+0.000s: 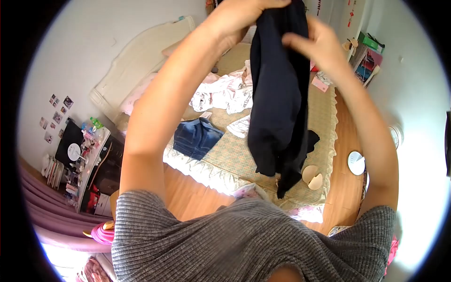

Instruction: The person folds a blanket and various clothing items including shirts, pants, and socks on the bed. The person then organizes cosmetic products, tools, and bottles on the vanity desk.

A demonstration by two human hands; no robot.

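From my remote view, the left hand (237,19) pinches the black garment (277,94) high up, hanging it over the bed (230,157); I can't tell whether the blurred right hand (324,44) grips its side. Denim shorts (196,137) lie by the bed's near edge, beige pads (314,182) near its near-right corner.

This is a bedroom in a home. A bed (235,155) with a pale headboard (141,66) and a frilled cover is filling the middle, photos (57,117) are hanging on the wall, a desk (96,162) is holding a round mirror (74,152) and small bottles, and purple curtains (61,214) are draping beside wood flooring (188,192).
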